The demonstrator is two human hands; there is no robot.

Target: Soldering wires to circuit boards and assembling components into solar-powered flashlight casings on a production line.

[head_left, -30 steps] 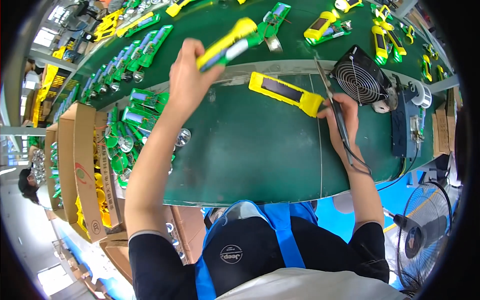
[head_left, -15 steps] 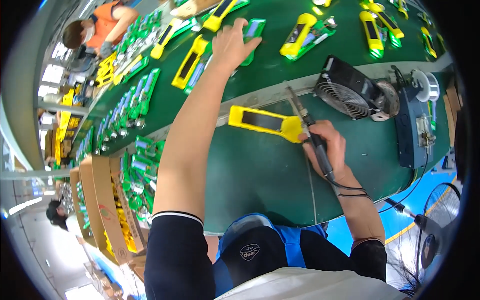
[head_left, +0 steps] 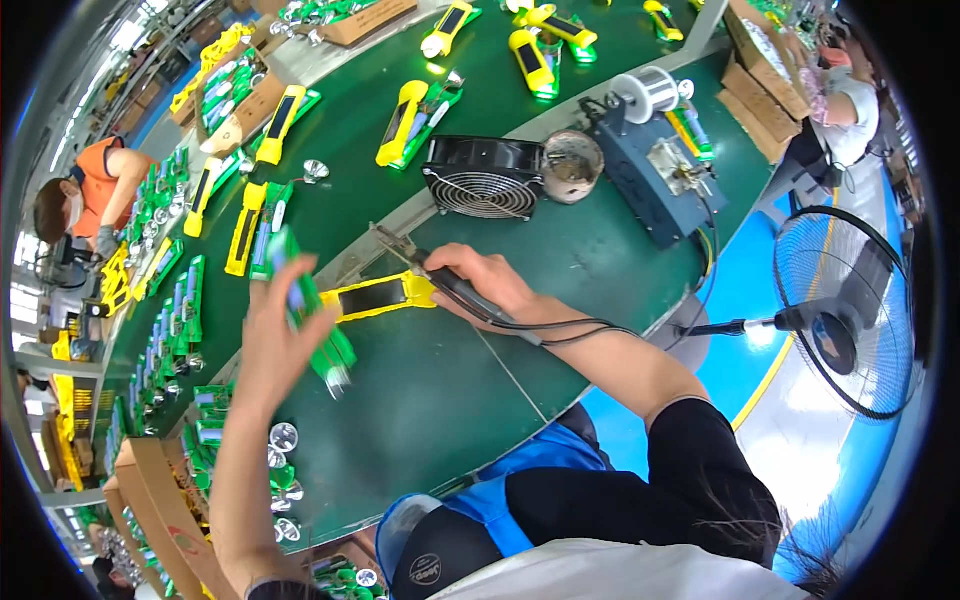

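Note:
My left hand (head_left: 268, 345) is closed on a green flashlight housing (head_left: 333, 358) with a blue cell inside, held tilted over the near bench and slightly blurred. A silvery end shows at its lower tip. In my right hand (head_left: 495, 282) is a soldering iron (head_left: 458, 288) with a dark handle and a cable running back over the forearm. A yellow flashlight cover (head_left: 372, 297) with a dark panel lies between the hands. The right fingers are at its broad end; whether they grip it too, I cannot tell.
Beyond the hands stand a black fan (head_left: 485, 180), a round metal cup (head_left: 573, 167), a blue-grey box (head_left: 650, 165) and a wire spool (head_left: 645, 92). Yellow-green flashlight pairs (head_left: 408, 125) lie on the green surface behind. A pedestal fan (head_left: 845, 320) stands right; a co-worker (head_left: 112, 180) sits far left.
My left hand has come back from the far row toward me, bringing a green housing over the near bench. The view has turned right. My right hand still holds the soldering iron.

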